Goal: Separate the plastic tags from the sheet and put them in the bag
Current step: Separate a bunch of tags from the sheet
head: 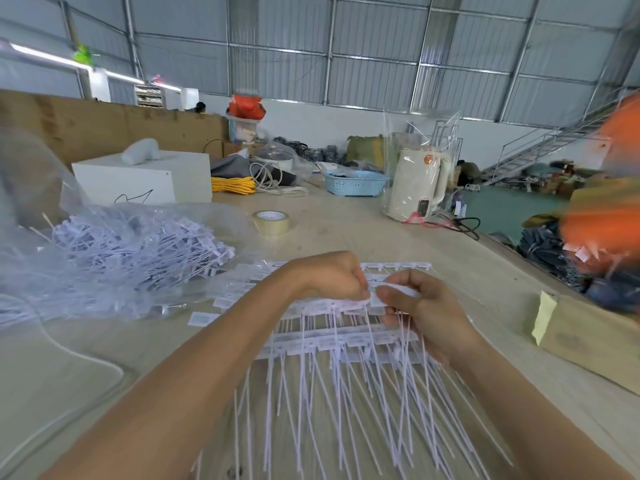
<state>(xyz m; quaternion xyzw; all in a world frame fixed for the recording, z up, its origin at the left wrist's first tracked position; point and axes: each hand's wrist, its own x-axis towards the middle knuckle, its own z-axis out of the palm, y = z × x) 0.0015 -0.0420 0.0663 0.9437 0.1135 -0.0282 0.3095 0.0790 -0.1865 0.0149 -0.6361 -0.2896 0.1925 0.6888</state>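
Note:
A sheet of white plastic tags (346, 337) lies on the table in front of me, its long thin tails fanning toward me. My left hand (329, 275) has its fingers curled over the sheet's upper row and pinches a tag head. My right hand (419, 306) pinches the neighbouring tag head (375, 299) and grips a bundle of loose tag tails against its palm. To the left, a clear plastic bag (114, 251) lies open, piled with separated white tags. A few single tags (202, 318) lie between the bag and the sheet.
A roll of tape (271, 222) stands behind the sheet. Farther back are a white box (145, 178), yellow cord (232, 184), a blue basket (355, 183) and a bagged white kettle (417, 183). A cardboard piece (588, 337) lies right. An orange-clad person (609, 216) is at the right edge.

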